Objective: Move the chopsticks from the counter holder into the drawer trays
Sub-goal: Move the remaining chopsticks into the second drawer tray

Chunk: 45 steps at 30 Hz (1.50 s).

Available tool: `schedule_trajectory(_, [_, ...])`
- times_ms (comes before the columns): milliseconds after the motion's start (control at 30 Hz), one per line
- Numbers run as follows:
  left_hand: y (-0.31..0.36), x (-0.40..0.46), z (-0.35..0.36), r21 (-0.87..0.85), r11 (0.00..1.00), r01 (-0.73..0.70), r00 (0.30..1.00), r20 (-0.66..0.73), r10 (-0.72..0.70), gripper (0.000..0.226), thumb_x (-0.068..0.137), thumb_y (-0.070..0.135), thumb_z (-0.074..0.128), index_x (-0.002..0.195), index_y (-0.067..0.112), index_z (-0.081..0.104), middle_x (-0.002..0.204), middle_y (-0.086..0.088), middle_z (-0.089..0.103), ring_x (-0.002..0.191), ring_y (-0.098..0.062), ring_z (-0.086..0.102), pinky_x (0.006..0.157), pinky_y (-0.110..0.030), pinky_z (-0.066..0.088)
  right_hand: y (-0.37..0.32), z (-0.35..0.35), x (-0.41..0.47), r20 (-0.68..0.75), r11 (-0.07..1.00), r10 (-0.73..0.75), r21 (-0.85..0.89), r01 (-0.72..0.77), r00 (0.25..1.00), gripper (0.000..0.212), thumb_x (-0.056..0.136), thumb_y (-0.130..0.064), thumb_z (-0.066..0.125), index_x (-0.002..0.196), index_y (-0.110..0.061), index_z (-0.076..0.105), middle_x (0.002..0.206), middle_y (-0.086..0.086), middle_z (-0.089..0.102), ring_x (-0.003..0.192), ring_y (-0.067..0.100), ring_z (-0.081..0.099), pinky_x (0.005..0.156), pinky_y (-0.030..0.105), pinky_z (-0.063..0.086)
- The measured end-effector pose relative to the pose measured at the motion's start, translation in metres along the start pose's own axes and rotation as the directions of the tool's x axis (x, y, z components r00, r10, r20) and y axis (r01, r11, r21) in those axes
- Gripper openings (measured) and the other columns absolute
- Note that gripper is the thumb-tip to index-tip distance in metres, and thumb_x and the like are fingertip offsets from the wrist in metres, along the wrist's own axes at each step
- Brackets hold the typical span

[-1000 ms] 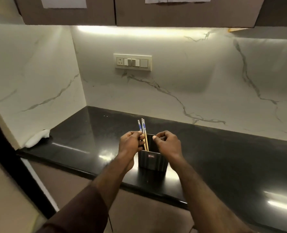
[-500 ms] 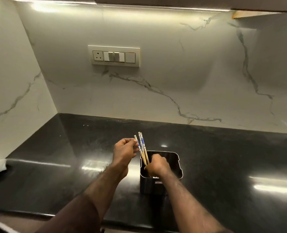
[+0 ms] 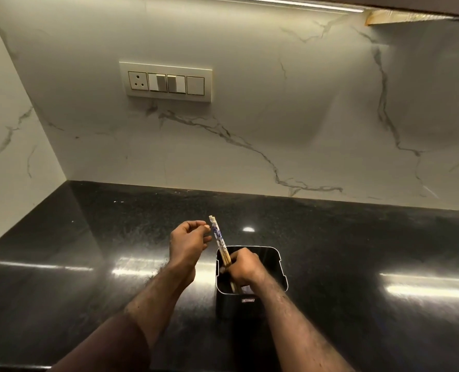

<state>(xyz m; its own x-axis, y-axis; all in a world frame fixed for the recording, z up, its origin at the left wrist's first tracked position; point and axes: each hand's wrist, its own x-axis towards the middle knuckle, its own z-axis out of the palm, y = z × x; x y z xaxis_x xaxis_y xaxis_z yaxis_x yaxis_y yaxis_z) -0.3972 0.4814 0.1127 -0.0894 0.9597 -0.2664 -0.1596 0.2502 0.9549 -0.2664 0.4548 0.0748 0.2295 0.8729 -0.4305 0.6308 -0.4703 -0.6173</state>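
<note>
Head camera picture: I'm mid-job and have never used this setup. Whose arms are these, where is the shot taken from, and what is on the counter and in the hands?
There is no machine here. A person works with two bare hands, and the one camera sits on their head, looking forward and down, so both arms reach in from the bottom edge. The dark, shiny surface is a black counter against a marble wall with a switch plate. On the counter stands a black holder, open at the top. The right hand is down at the holder's mouth, closed around a bundle of chopsticks that lean up and to the left. The left hand is beside their upper ends, fingers loosely curled; whether it touches them I cannot tell. No drawer is in view.
</note>
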Motion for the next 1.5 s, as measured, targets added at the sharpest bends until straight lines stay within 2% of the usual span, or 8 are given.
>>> schedule_trajectory(100, [0.0,0.001,0.006,0.002,1.0,-0.013,1.0,0.013,0.013,0.01,0.088,0.007,0.065,0.098,0.008,0.067,0.102,-0.016,0.068,0.087,-0.022,0.065,0.075,-0.03,0.054,0.001,-0.011,-0.003,-0.018,0.999,-0.041,0.024,0.042,0.999,0.01,0.083,-0.022,0.074,0.074,-0.025,0.071,0.092,0.0,0.073,0.089,0.016,0.067,0.087,0.036,0.058])
schedule_trajectory(333, [0.016,-0.01,0.031,-0.057,0.996,-0.073,0.943,0.32,0.088,0.029,0.083,0.008,0.069,0.112,0.008,0.066,0.107,-0.009,0.072,0.103,-0.02,0.067,0.092,-0.032,0.052,-0.007,-0.058,-0.028,-0.008,0.963,-0.166,0.213,0.164,0.986,0.013,0.091,-0.024,0.067,0.101,-0.017,0.072,0.095,0.002,0.077,0.091,0.014,0.072,0.089,0.038,0.057])
schedule_trajectory(433, [0.029,-0.019,0.04,-0.103,0.994,-0.047,0.839,0.536,0.096,0.029,0.084,0.01,0.064,0.112,0.004,0.066,0.11,-0.014,0.072,0.096,-0.023,0.069,0.073,-0.029,0.058,-0.013,-0.081,-0.045,0.054,0.897,-0.222,0.402,0.182,0.974,0.014,0.094,-0.016,0.062,0.104,-0.01,0.069,0.092,0.002,0.075,0.083,0.011,0.072,0.076,0.027,0.058])
schedule_trajectory(500, [0.037,-0.025,0.044,-0.141,0.99,-0.025,0.797,0.595,0.105,0.032,0.085,0.009,0.062,0.114,-0.003,0.063,0.109,-0.02,0.071,0.085,-0.022,0.071,0.058,-0.023,0.057,-0.012,-0.091,-0.051,0.061,0.867,-0.261,0.453,0.206,0.963,0.012,0.094,-0.012,0.061,0.102,-0.006,0.069,0.09,0.004,0.074,0.085,0.015,0.073,0.081,0.029,0.059])
schedule_trajectory(667, [0.052,-0.038,0.063,-0.218,0.976,-0.028,0.798,0.583,0.153,0.032,0.079,0.011,0.065,0.107,-0.004,0.066,0.098,-0.02,0.072,0.09,-0.028,0.071,0.08,-0.035,0.061,0.001,-0.111,-0.065,0.034,0.773,-0.322,0.587,0.242,0.946,0.017,0.092,-0.008,0.064,0.108,-0.005,0.068,0.093,0.007,0.075,0.084,0.017,0.073,0.074,0.025,0.059])
schedule_trajectory(900, [0.068,-0.064,0.098,-0.354,0.935,-0.031,0.826,0.517,0.223,0.014,0.087,0.006,0.06,0.099,0.001,0.067,0.088,-0.013,0.074,0.085,-0.025,0.073,0.084,-0.036,0.059,0.061,-0.125,-0.099,0.026,0.787,-0.268,0.583,0.203,0.963,0.025,0.093,-0.016,0.062,0.118,-0.013,0.067,0.112,0.01,0.073,0.107,0.024,0.069,0.093,0.04,0.056])
schedule_trajectory(1167, [0.052,-0.136,0.157,-0.348,0.938,-0.006,0.794,0.568,0.215,0.013,0.089,0.003,0.06,0.099,0.0,0.067,0.087,-0.013,0.075,0.082,-0.025,0.074,0.078,-0.035,0.061,0.141,-0.151,-0.156,-0.041,0.644,-0.206,0.747,0.167,0.978,0.024,0.096,-0.002,0.057,0.118,-0.001,0.066,0.109,0.021,0.071,0.104,0.029,0.069,0.097,0.043,0.054])
schedule_trajectory(1500, [0.006,-0.305,0.236,-0.277,0.958,-0.076,0.732,0.636,0.242,0.016,0.087,0.005,0.062,0.102,0.001,0.067,0.088,-0.012,0.075,0.085,-0.026,0.074,0.081,-0.037,0.06,0.264,-0.201,-0.293,-0.088,0.653,-0.145,0.74,0.162,0.985,0.022,0.097,-0.004,0.054,0.113,-0.007,0.069,0.106,0.014,0.074,0.103,0.027,0.07,0.099,0.046,0.053])
